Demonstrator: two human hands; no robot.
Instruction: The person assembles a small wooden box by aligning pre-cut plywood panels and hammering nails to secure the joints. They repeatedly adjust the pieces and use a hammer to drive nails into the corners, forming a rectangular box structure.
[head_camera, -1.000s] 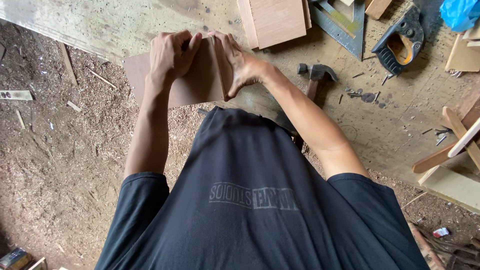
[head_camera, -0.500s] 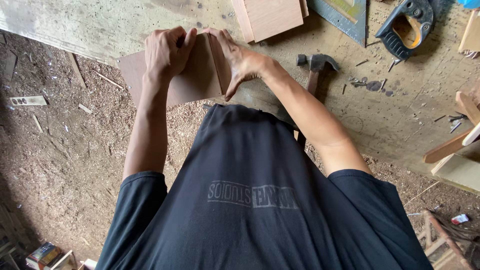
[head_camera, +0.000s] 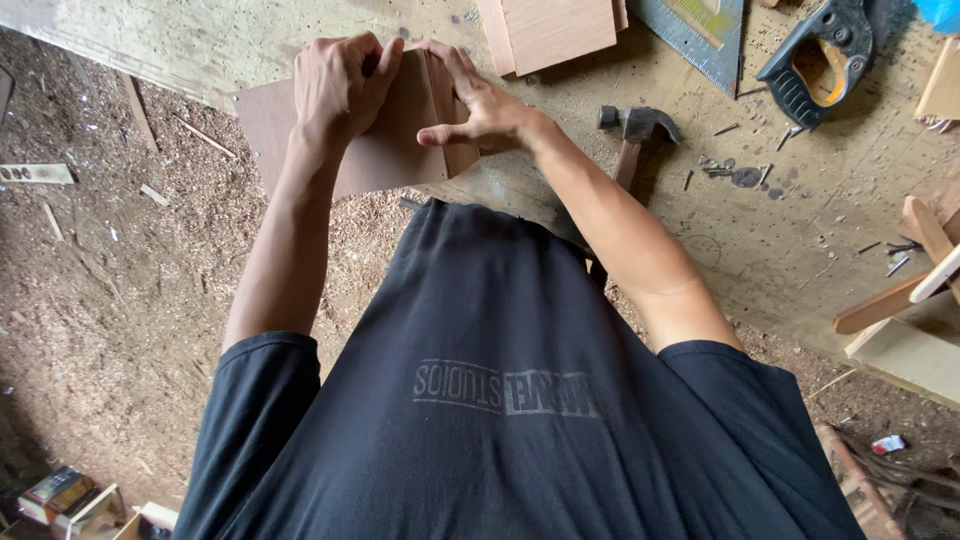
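Since a second ago the two brown plywood panels (head_camera: 385, 130) sit slightly higher in view; both hands keep their grip. The left hand (head_camera: 340, 80) clenches over the top edge, the right hand (head_camera: 480, 105) pinches the upright panel's corner. A hammer (head_camera: 632, 135) lies just right of the fingers on the bench (head_camera: 800, 230). Holding the edges flush and square would serve best.

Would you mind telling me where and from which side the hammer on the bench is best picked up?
Probably by the wooden handle, from above. The hammer lies flat on the workbench, metal head away from the person, handle running back toward the body. The right hand is nearest but is on the brown board, as is the left hand. The handle's lower end hides behind the right forearm.
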